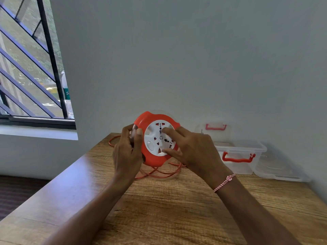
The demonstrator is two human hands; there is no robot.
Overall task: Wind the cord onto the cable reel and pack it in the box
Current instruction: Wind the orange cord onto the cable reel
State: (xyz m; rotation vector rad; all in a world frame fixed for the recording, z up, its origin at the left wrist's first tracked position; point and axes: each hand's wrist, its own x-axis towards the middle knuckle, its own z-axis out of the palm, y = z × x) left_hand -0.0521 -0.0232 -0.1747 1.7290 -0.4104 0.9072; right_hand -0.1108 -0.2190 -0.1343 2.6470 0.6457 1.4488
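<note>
Above the grainy wooden table (177, 206), the left hand (126, 156) grips the round orange plastic cable reel (150, 160) by its rim. The right hand (192, 151) presses spread fingers on its white socket face; thin orange cord (159, 172) loops loose beneath, clear plastic box (237, 147) near

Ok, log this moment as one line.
left hand grips cable reel rim | right hand fingers on white socket hub | orange cord loose on table | clear box open

Cable reel (155, 138), frame centre — orange-red housing, white socket face. Cord (159, 172) below it: orange. Counter (159, 209): brown wood grain. Box (238, 156), right — clear plastic, red handles. Bracelet (224, 183): pink-and-white braid.
</note>
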